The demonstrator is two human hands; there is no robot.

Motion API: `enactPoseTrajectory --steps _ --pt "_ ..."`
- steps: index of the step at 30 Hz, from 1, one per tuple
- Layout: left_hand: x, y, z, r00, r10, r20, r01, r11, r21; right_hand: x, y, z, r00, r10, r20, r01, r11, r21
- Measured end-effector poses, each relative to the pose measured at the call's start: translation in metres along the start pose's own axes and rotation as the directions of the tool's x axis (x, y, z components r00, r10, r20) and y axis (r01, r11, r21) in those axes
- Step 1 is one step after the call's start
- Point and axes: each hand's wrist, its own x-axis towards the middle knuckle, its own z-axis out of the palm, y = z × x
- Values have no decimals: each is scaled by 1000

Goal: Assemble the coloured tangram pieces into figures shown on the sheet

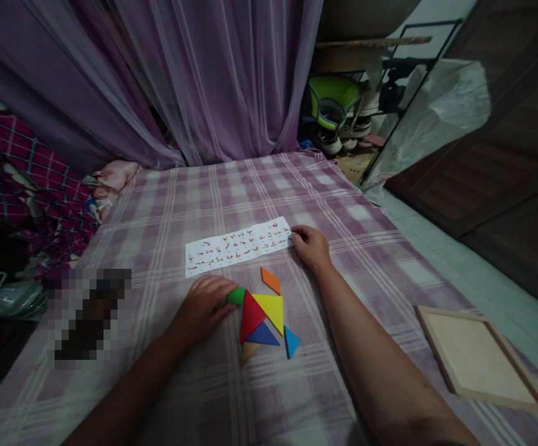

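1. On the plaid bedspread (366, 266), holds the right end of the paper sheet (236, 248) in a narrow pinch of the right hand (312, 243), probably to stop the creased strip from lifting or sliding.
2. Just beyond the coloured pieces, has the sheet opened out with small printed figures face up, likely for easy viewing along with the pieces.
3. At the upper left of the cluster, rests the fingers of the left hand (206, 303) on the green piece (236, 296), seemingly to steady or adjust it. Cannot tell a firm pinch from a light touch.
4. Between the forearms, shows the red triangle (253, 316), yellow triangle (273, 306), dark blue triangle (263, 334) and wood-toned piece (249, 351) set close together, perhaps for matching edges.
5. Near the yellow triangle, has the orange piece (271, 280) apart above and the light blue triangle (291, 342) at the lower corner, both within easy reach.
6. Well off to the right, leaves the wooden tray (478, 356) lying flat, presumably for free arm room.
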Motion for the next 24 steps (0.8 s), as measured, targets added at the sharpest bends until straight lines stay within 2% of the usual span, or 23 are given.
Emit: enactPoseTrajectory --steps 9,18,24 --pt "-4 -2 6 1000 -11 -28 11 1000 -29 -1 0 0 999 -33 -1 33 999 12" --pt "-10 -3 13 995 -8 -95 11 999 30 -1 3 2 998 -67 -11 68 998 13" --pt "-10 -1 13 991 -10 -131 8 1000 -10 0 4 2 998 -68 2 68 998 -1"
